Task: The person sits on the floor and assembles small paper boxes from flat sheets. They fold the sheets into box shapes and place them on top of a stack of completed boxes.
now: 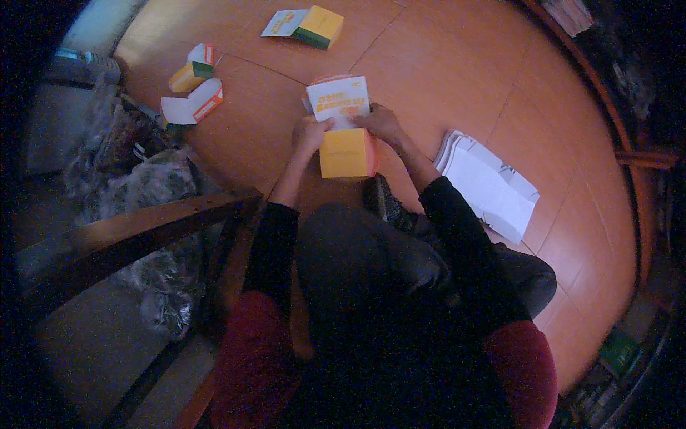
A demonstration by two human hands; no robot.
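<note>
Dim, bluish, grainy picture; black vignette and fisheye bending at edges.

Four cartons: one held (348, 136), three on floor (319, 26) (193, 69) (191, 106); one flat-blank stack (486, 184).

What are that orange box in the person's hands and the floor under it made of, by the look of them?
The orange box looks like thin printed cardboard with a matt finish: its white lid flap bends up along a crease, and the left hand and right hand fold it. The floor seems to be wood or wood-look laminate, judging by its reddish-brown panels with thin seams and a soft sheen.
</note>
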